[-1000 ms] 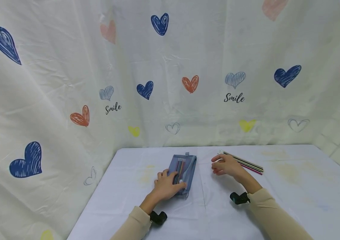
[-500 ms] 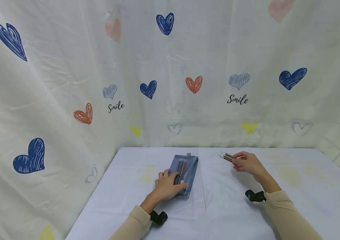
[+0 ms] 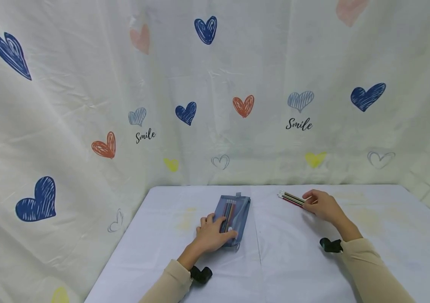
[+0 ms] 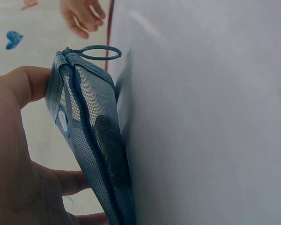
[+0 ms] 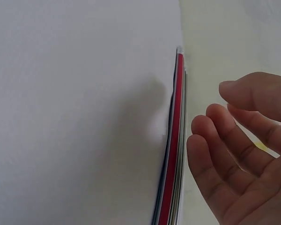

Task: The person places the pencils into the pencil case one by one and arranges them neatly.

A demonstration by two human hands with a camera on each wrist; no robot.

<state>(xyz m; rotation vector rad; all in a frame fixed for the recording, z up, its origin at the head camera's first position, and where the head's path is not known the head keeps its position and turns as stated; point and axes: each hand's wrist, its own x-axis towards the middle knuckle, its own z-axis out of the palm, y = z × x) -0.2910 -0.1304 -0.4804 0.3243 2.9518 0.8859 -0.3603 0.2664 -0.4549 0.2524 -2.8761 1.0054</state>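
Note:
A blue mesh pencil case (image 3: 242,214) lies flat on the table, with several pencils (image 3: 229,210) showing through it. My left hand (image 3: 210,236) rests on its near left part, fingers spread. In the left wrist view, the thumb and fingers touch the zipped case (image 4: 96,136), whose pull loop (image 4: 103,52) sticks out. Farther right lies a bundle of striped pencils (image 3: 290,198), one of them red. Over its right part hovers my right hand (image 3: 324,208). The right wrist view has its loosely bent fingers (image 5: 203,154) apart from the pencils (image 5: 174,131).
A white cloth covers the table (image 3: 275,269). Behind it hangs a pale curtain (image 3: 260,63) printed with hearts and "Smile". Each wrist carries a small black camera, one on the left (image 3: 201,275) and one on the right (image 3: 331,245).
My right hand has moved rightward along the pencil bundle, from its left end to its right part. The left hand stays on the pencil case. The head view has shifted slightly.

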